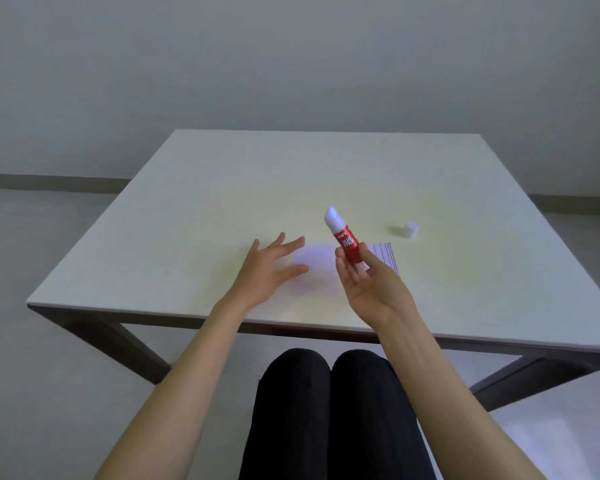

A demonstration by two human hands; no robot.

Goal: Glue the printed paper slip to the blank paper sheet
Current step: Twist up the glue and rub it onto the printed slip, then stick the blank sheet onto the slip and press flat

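My right hand (pixel 364 282) holds a red glue stick (pixel 343 237) by its lower end, tilted up and to the left, with the white glue end bare. Its white cap (pixel 411 231) stands apart on the table to the right. The blank paper sheet (pixel 314 271) lies flat between my hands, pale against the tabletop. The printed paper slip (pixel 385 255) with lines of text lies just right of the sheet, partly hidden behind my right hand. My left hand (pixel 269 271) hovers over the sheet's left edge with fingers spread, holding nothing.
The white table (pixel 222 188) has its near edge just in front of my knees. A grey wall and floor lie beyond it. A white surface (pixel 561 427) shows at the lower right.
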